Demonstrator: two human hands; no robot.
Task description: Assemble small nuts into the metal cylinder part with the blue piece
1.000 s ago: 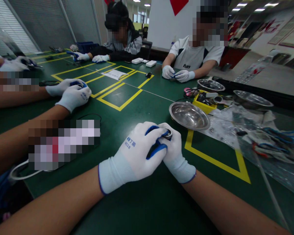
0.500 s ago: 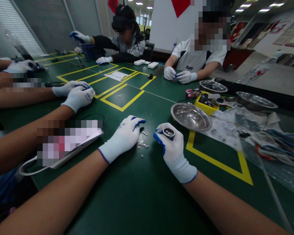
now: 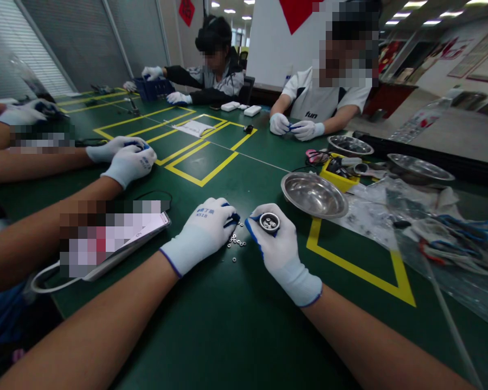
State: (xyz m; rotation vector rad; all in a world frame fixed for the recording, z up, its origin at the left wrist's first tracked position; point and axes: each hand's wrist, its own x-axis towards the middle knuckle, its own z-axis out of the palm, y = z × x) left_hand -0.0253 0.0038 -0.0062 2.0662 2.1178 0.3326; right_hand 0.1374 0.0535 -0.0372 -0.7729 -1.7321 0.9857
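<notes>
My right hand, in a white glove with blue palm, is closed around a round metal cup-like part. Its open face is turned up, and several small ring-like pieces show inside. My left hand, gloved the same way, rests low over the green table with thumb and fingertips drawn together beside a loose group of small metal rings. What its fingertips pinch, if anything, is hidden. One ring lies apart, nearer to me.
A shallow steel bowl stands beyond my right hand, with a yellow bin of parts behind it. Plastic bags and cords lie at right. A power strip lies left, near a co-worker's gloved hands. Two people sit across.
My left hand's fingers have come down and closed at the nearest small rings. My right hand, still holding the round metal part, has shifted slightly left.
</notes>
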